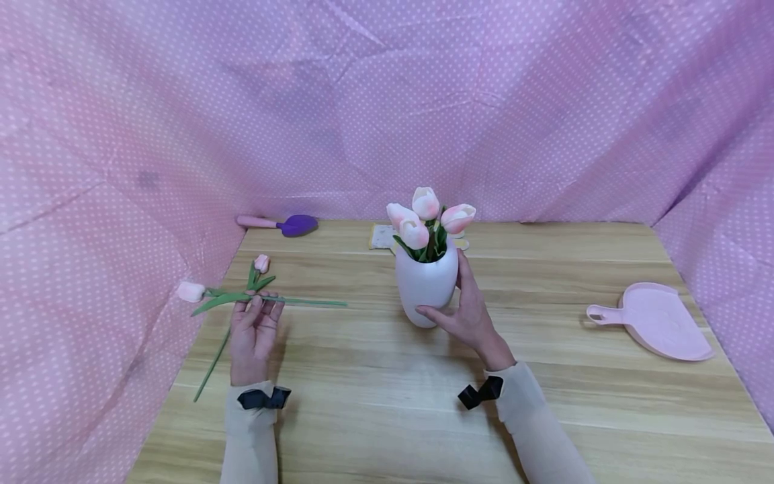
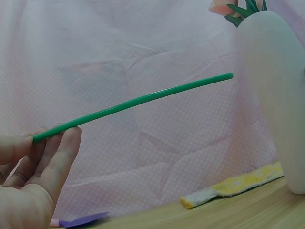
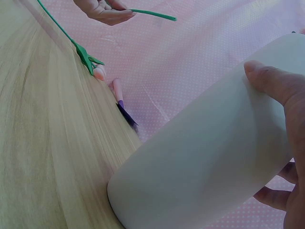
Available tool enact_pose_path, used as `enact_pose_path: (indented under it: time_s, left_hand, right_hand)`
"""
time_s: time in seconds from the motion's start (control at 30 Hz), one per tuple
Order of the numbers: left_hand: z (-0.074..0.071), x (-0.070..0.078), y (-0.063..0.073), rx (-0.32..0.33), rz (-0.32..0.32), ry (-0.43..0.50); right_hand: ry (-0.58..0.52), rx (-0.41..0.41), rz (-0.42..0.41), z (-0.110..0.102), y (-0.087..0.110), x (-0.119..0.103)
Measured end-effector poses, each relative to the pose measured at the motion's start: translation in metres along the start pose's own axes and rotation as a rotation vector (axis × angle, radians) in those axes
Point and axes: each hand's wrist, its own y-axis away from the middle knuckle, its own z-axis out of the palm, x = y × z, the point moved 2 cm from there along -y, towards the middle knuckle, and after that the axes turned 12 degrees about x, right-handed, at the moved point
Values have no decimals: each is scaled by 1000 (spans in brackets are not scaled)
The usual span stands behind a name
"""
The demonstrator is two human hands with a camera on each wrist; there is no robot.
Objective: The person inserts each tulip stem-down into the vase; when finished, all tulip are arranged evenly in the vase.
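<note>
A white vase [image 1: 425, 289] holding several pink-and-white artificial tulips [image 1: 425, 204] stands near the table's middle. My right hand [image 1: 462, 312] grips it from the right side, thumb across its front and fingers behind. Over at the left, my left hand [image 1: 256, 329] pinches the green stem of a tulip [image 1: 192, 291], whose bloom points left. Its bare stem end [image 2: 190, 86] reaches toward the vase, apart from it in the left wrist view. Another tulip [image 1: 262, 263] lies on the tabletop beneath, its stem running down to the left; the hand and held flower partly cover it.
At the back left lies a small trowel [image 1: 296, 226] with a purple blade and pink handle. A pink dustpan [image 1: 659, 321] rests on the right of the wooden table [image 1: 375, 417]. Behind the vase is a yellow-and-white flat item [image 2: 238, 183], partly hidden. Pink dotted cloth [image 1: 387, 101] surrounds the table.
</note>
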Motion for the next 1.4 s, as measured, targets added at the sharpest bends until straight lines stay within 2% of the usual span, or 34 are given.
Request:
enact_pose_path:
  time_s: [0.27, 0.43, 0.6, 0.83, 1.07, 1.23, 1.4]
  left_hand:
    - [12, -1, 3, -22, 32, 51]
    - [25, -1, 5, 16, 72, 32]
    - [36, -2, 7, -16, 81, 32]
    - [55, -6, 10, -11, 101, 20]
    - [77, -15, 14, -52, 139, -34]
    - [92, -25, 16, -78, 140, -35]
    - [104, -33, 18, -131, 137, -43]
  right_hand:
    - [2, -4, -2, 0, 0, 1]
    - [9, -2, -4, 0, 0, 1]
    - [8, 2, -7, 0, -1, 0]
    - [9, 4, -16, 0, -1, 0]
    - [10, 1, -19, 0, 0, 0]
    - [6, 1, -14, 0, 0, 1]
    - [4, 0, -8, 0, 0, 1]
